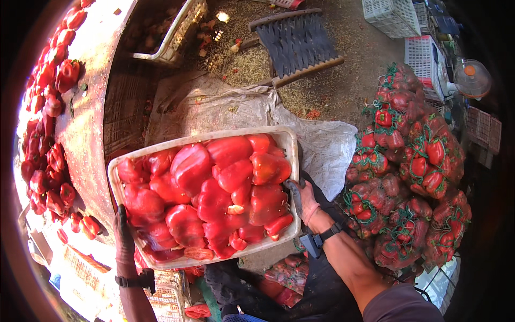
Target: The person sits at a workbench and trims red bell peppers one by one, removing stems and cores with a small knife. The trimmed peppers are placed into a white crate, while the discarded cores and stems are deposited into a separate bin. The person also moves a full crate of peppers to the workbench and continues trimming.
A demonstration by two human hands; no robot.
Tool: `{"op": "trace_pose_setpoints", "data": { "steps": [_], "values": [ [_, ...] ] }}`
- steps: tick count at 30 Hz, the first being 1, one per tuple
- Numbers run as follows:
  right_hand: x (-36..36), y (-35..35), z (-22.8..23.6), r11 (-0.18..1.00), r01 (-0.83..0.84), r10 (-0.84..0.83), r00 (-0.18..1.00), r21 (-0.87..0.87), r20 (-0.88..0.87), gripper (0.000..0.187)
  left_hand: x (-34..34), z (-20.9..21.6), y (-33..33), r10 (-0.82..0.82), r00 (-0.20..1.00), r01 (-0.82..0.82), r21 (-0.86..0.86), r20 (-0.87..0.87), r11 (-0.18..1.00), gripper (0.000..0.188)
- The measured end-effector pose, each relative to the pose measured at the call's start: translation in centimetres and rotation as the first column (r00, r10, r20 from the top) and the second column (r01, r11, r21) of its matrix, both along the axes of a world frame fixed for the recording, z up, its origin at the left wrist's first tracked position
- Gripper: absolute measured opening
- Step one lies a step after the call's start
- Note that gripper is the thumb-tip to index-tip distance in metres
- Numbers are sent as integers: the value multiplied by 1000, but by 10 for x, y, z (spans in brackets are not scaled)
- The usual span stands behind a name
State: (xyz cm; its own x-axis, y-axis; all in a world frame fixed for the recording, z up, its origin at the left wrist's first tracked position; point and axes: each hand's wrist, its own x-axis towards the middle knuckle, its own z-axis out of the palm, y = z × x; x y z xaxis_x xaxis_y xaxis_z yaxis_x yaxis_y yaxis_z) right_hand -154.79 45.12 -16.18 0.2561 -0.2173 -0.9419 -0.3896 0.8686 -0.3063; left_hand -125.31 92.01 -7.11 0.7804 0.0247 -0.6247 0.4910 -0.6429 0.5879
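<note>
A white plastic crate [206,137] full of red bell peppers [217,196] is held in front of me, tilted slightly in view. Several of the peppers look halved or cored. My left hand [123,236], in a dark glove, grips the crate's left side near its lower corner. On the opposite side, my right hand [303,198] is closed on the rim, its glove dark at the fingers and lighter at the back. The crate's wall hides part of the fingers of both hands.
Whole red peppers lie along a table [80,139] at the left. Net sacks of peppers [402,172] are piled at right. A low stool with a dark woven seat [298,43], a whitish sheet [327,145] and white crates [391,19] stand or lie farther off.
</note>
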Motion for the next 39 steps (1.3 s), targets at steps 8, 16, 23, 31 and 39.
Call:
{"op": "trace_pose_setpoints", "data": {
  "steps": [8, 16, 23, 31, 39],
  "values": [
    [0, -93, 113, 874, -440, 443, 896, -207, -38, 41, -76, 231, -94, 396, 863, -505, -486, -314, 713, 78],
    [5, -236, 318, 680, -534, 647, 759, -502, 71, 37, -117, 373, -272, 89, 995, -93, -578, -35, 811, 71],
    [-9, -300, 366, 495, -549, 568, 791, -674, -228, 43, -144, 405, -298, 93, 989, 11, -693, 113, 720, 63],
    [-24, -311, 386, 337, -658, 396, 748, -673, -533, 54, -76, 308, -266, 158, 976, -17, -670, 151, 742, 35],
    [-47, -340, 338, 165, -463, 258, 873, -871, -415, 50, -15, 281, -325, -254, 682, 398, -56, 686, 916, 10]
  ]
}}
